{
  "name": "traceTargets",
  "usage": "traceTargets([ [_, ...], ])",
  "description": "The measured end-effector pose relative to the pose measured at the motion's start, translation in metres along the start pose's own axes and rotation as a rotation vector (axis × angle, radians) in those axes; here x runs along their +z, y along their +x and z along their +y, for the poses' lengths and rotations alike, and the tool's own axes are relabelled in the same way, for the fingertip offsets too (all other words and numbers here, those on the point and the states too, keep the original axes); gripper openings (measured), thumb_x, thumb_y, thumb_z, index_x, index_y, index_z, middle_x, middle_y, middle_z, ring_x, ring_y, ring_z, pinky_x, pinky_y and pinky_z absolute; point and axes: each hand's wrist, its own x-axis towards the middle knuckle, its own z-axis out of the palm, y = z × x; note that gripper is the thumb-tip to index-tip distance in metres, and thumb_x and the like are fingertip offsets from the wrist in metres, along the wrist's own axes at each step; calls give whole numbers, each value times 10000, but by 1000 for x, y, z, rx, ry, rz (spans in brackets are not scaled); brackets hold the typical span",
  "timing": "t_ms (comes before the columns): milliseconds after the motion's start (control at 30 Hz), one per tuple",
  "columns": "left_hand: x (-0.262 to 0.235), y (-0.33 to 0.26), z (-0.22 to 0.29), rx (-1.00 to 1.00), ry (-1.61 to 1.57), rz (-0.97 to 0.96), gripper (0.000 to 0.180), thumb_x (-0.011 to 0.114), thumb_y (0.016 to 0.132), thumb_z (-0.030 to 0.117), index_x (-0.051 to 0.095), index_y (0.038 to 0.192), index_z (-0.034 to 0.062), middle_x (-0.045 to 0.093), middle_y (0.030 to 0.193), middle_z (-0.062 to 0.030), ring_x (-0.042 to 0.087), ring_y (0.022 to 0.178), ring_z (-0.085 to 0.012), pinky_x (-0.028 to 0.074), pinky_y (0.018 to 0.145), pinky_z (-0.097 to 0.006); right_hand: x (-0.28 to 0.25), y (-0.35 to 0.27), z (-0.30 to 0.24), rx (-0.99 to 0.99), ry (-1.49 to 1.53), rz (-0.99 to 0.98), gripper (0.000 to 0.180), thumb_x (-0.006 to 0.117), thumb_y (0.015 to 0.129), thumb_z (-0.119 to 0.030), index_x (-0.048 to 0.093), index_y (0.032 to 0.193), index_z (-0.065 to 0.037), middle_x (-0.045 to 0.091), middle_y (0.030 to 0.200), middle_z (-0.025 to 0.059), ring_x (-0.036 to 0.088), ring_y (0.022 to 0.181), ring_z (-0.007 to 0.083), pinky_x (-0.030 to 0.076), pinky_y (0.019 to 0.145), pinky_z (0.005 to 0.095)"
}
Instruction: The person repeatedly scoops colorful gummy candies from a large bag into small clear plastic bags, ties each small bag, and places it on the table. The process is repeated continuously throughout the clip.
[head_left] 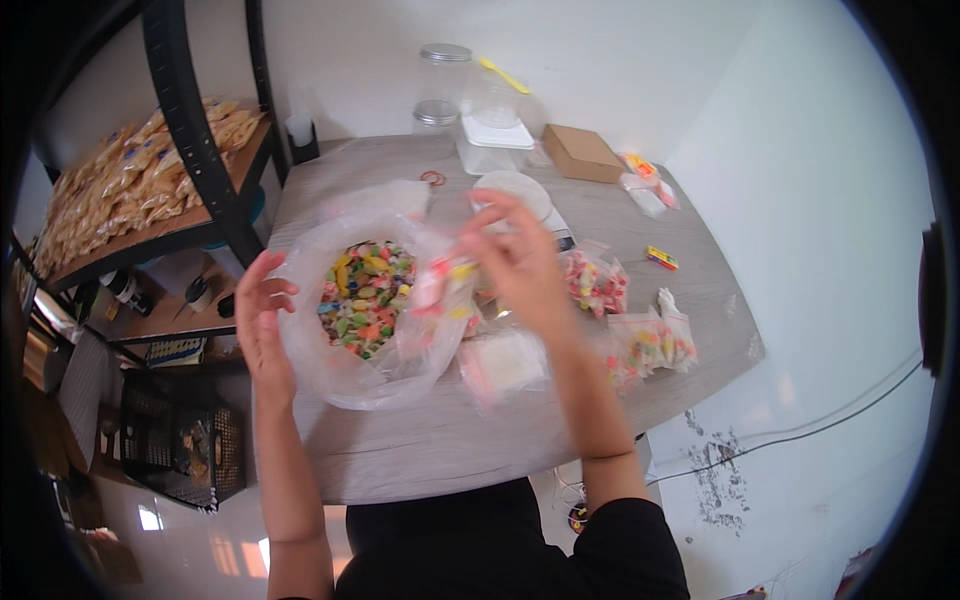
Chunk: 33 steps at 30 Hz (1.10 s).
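The big clear bag (365, 388) of candies (365, 305) sits open on the table (420, 455). The left hand (266, 325) is loose and open at its left edge. The right hand (512, 255) is blurry, so I cannot tell if it grips the fuzzy candy packet (432, 290) by it

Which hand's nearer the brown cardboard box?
Right. The right hand is left and short of the brown box; the left hand is farther off, at the left side of the plastic bag.
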Motion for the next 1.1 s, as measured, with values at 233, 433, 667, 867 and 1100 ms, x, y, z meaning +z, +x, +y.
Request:
traceTargets([
  [233,-7,-2,-7,45,-40,19,541,416,936,424,402,1263,-8,502,1151,-101,474,910,-135,372,769,-277,-208,-23,26,184,-358,274,384,504,860,11,482,1239,-46,521,923,-3,574,807,91,480,719,236],
  [433,-5,-4,-12,52,-22,2,473,407,948,363,412,1248,-3,494,1148,-86,464,909,-138,370,777,-280,-308,-50,87,505,-489,172,345,517,836,-70,551,1178,-82,565,931,12,591,851,125,468,724,268],
  [667,-11,-3,-21,54,7,73,419,408,950,288,410,1251,-4,490,1153,-76,460,909,-124,376,780,-272,-318,-54,149,617,-680,-44,388,574,794,-69,553,1181,-59,596,1049,62,569,960,188,460,813,343],
  [867,-10,-1,-19,96,-31,134,414,464,918,262,418,1236,1,501,1141,-99,475,881,-124,393,741,-266,-243,-31,76,-98,-1142,109,337,613,780,-82,572,1111,-33,585,1048,150,544,1010,327,427,879,384],
  [1100,-2,-7,2,331,99,85,360,491,884,245,448,1144,0,508,1106,-111,483,867,-160,394,716,-292,-73,-92,14,-131,-830,-302,286,708,737,-180,626,988,-71,603,954,98,576,920,280,461,793,375],
])
